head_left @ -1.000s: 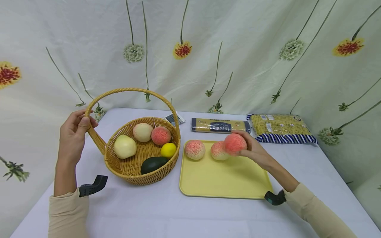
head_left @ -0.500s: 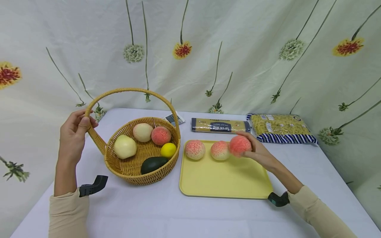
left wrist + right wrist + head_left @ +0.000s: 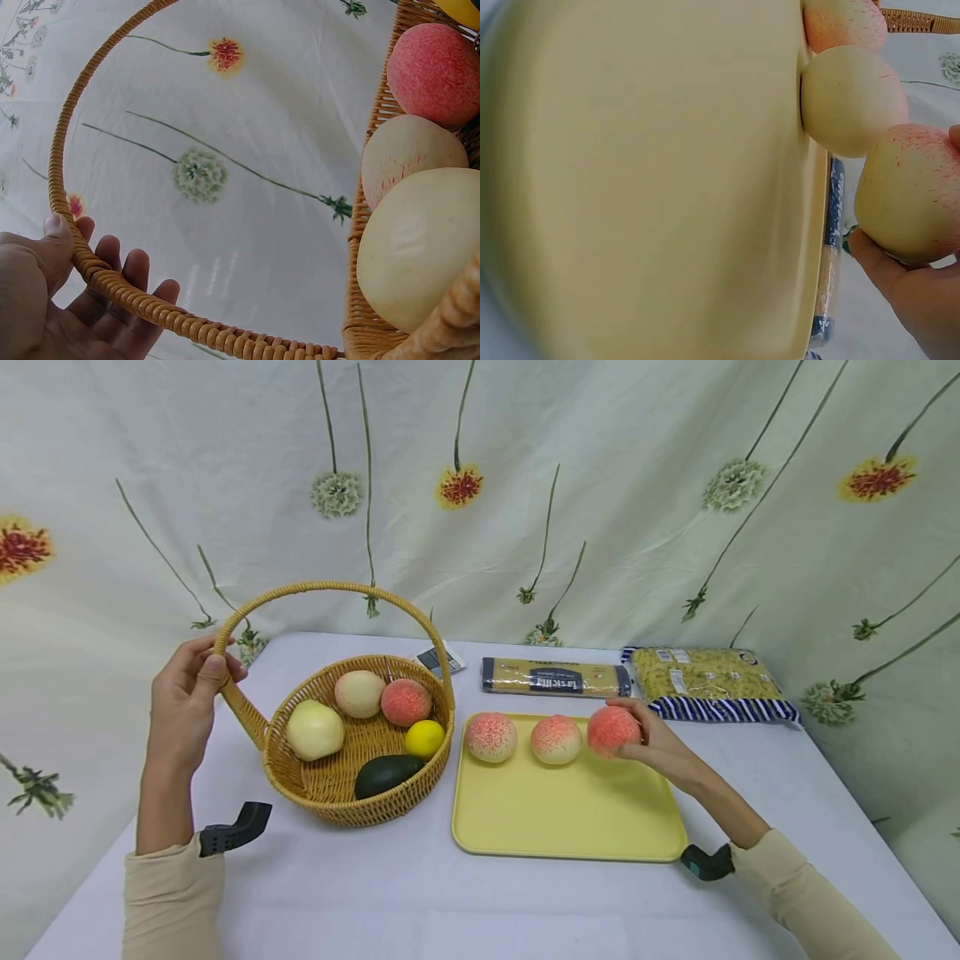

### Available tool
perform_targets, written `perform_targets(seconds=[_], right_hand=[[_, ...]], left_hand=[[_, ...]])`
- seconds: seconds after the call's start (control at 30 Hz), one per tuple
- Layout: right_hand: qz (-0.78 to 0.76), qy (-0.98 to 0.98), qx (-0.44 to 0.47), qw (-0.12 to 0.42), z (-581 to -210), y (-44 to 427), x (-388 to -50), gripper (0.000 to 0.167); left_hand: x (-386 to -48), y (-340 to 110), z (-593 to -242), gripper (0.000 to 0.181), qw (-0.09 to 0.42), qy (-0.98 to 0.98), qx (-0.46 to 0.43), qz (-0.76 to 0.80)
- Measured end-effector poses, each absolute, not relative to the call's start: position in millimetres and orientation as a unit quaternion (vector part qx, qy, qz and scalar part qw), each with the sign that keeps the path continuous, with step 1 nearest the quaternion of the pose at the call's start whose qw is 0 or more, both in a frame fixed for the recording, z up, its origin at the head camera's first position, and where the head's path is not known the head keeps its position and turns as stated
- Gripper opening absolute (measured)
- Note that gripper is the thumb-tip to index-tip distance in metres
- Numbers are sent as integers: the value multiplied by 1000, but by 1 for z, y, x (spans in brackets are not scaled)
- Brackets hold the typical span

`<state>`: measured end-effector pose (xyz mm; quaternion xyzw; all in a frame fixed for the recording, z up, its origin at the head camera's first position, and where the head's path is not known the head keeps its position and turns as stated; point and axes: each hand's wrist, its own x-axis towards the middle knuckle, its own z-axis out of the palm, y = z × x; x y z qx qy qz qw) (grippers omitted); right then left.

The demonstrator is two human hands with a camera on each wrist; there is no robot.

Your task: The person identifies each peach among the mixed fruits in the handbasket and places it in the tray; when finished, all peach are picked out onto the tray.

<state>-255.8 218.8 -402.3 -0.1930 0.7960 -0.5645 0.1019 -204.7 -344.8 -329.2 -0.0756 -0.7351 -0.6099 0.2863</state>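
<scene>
Leftmost, my left hand (image 3: 183,681) holds the handle (image 3: 330,586) low on its left side, thumb on the near face and fingers curled behind the cane. The forearm stands nearly upright out of a beige sleeve (image 3: 172,897), and the hand leans inward toward the arch. From my left wrist, the fingertips show past the handle, slightly spread (a light hold, by the look of it).

The handle belongs to a wicker basket (image 3: 360,814), where a pale round fruit (image 3: 315,731), a cream peach (image 3: 360,693), a red peach (image 3: 406,702), an avocado (image 3: 388,776) and a lemon (image 3: 425,740) sit around the inner wall.

Next comes the yellow tray (image 3: 562,827), with a speckled peach (image 3: 491,737) and then a half-blushed peach (image 3: 556,740) along its far side. Just right of them, my right hand (image 3: 663,752) is clamped on a pink peach (image 3: 611,732) at the tray's far right part, thumb on the near side, fingers over the far one. I cannot tell whether the fruit touches the tray. My right forearm slants in from the lower right.
</scene>
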Motion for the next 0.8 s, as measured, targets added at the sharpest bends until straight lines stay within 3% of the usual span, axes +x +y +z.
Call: perform_targets(seconds=[0.8], right_hand=[[-536, 818, -166, 127, -413, 235, -260, 69]], left_hand=[[-204, -344, -328, 31, 287, -751, -67, -592]])
